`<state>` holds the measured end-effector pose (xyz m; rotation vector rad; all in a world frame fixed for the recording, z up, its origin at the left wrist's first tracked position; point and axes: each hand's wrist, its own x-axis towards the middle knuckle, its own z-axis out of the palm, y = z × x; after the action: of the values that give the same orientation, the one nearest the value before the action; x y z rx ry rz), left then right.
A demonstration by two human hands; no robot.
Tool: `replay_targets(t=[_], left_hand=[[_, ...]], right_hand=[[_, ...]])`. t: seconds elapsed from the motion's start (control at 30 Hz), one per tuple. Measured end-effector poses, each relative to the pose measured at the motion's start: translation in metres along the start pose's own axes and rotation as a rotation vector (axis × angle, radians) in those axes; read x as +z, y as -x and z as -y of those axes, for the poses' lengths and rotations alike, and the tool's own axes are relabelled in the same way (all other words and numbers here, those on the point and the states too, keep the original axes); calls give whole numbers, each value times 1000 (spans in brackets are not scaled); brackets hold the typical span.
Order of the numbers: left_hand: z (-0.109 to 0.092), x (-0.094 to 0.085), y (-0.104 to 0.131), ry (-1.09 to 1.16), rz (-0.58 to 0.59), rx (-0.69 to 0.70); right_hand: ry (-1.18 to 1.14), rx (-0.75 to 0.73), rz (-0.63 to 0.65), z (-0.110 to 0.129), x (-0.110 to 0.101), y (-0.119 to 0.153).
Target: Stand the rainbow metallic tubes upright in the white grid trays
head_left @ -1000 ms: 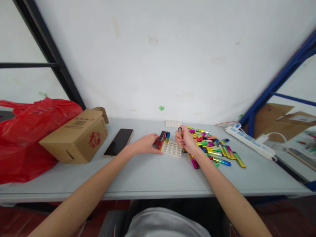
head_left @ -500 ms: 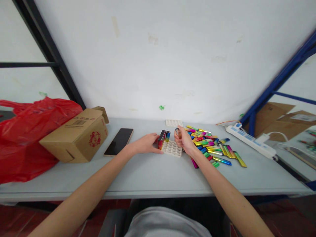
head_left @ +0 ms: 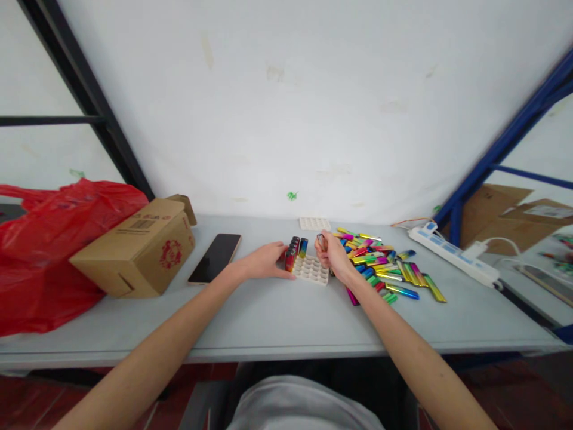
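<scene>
A white tray [head_left: 312,270] with rows of small slots lies on the table. Several lighters [head_left: 290,259] with black tops stand upright in a row along its left side, and a blue and yellow lighter [head_left: 303,248] stands beside them. My left hand [head_left: 267,261] grips the tray's left end, thumb at the near corner and fingers behind the row. Over the tray's right side, my right hand [head_left: 332,257] is closed round another lighter [head_left: 321,240]; its metal top shows above the fingers and its body is hidden. Loose shiny coloured lighters [head_left: 380,266] lie heaped to the right.
A second white tray [head_left: 314,223] lies near the wall. To the left are a black phone [head_left: 215,258], a cardboard box [head_left: 138,248] and a red plastic bag [head_left: 54,257]. A white power strip [head_left: 454,255] with cables runs along the right, by a blue frame [head_left: 505,143].
The whole view has shifted very slightly. Both hands keep nearly the same places, and my right hand still holds the lighter, its top tilted a little differently.
</scene>
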<state>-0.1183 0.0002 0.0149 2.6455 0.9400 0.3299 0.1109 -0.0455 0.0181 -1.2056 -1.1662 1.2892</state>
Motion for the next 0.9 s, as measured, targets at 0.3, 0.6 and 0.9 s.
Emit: replay_targets(t=[0.3, 0.6, 0.9], left_hand=[[0, -2, 1, 16, 4, 17], [2, 0, 1, 43, 4, 9], [-3, -2, 1, -6, 7, -30]], right_hand=[[239, -327, 0, 7, -4, 11], [725, -693, -62, 13, -5, 19], [836, -608, -5, 2, -8, 14]])
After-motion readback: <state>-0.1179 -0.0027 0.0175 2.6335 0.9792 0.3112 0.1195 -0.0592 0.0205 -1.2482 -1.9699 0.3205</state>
